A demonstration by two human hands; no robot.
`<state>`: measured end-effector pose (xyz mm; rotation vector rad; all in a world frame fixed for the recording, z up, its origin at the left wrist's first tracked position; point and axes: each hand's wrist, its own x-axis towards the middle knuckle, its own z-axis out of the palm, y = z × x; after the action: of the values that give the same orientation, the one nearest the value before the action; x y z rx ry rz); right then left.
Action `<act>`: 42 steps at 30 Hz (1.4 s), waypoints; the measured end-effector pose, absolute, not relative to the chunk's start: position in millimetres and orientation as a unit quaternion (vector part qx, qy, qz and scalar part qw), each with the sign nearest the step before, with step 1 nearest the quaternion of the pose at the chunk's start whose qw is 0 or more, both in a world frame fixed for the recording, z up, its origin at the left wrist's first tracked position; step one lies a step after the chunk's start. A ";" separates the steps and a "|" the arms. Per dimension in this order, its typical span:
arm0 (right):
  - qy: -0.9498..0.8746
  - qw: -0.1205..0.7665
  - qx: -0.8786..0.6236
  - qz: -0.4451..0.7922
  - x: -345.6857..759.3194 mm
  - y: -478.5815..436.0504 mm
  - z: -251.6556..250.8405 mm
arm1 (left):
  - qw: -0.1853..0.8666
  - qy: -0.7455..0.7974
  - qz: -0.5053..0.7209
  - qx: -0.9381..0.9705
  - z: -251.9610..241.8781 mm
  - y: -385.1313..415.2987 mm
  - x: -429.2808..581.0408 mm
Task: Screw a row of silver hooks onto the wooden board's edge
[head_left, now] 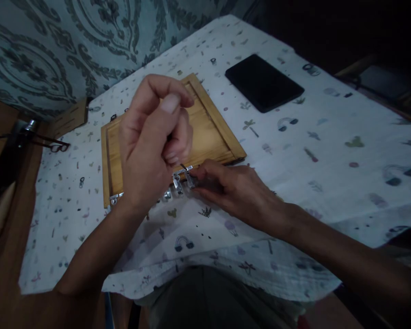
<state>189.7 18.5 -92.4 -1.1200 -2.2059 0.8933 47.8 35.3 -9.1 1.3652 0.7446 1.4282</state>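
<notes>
A framed wooden panel [205, 128], like a small cabinet door, lies flat on the cloth. My left hand [154, 132] is raised above its front edge, fingers curled closed around something mostly hidden. From under that fist a thin dark shaft [183, 167] points down to a shiny metal hinge [178, 183] on the panel's edge. My right hand [236, 187] pinches the hinge's outer end from the right, thumb and fingers closed on it. At the panel's left front corner sits another metal fitting [115, 198], partly behind my left wrist.
A white printed cloth [311, 183] covers the table. A black tablet [264, 82] lies at the back right. Glasses [59, 147] and a brown cardboard piece [70, 119] are at the left. Patterned wallpaper [89, 36] borders the far side.
</notes>
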 end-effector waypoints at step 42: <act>-0.826 0.229 -0.409 0.313 191.6 18.6 -87.4 | 0.473 0.372 0.613 0.512 -7.4 19.4 50.9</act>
<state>191.6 18.6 -87.4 -1.1262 -2.2742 0.8603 50.9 19.4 -7.4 1.2530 0.9104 1.4995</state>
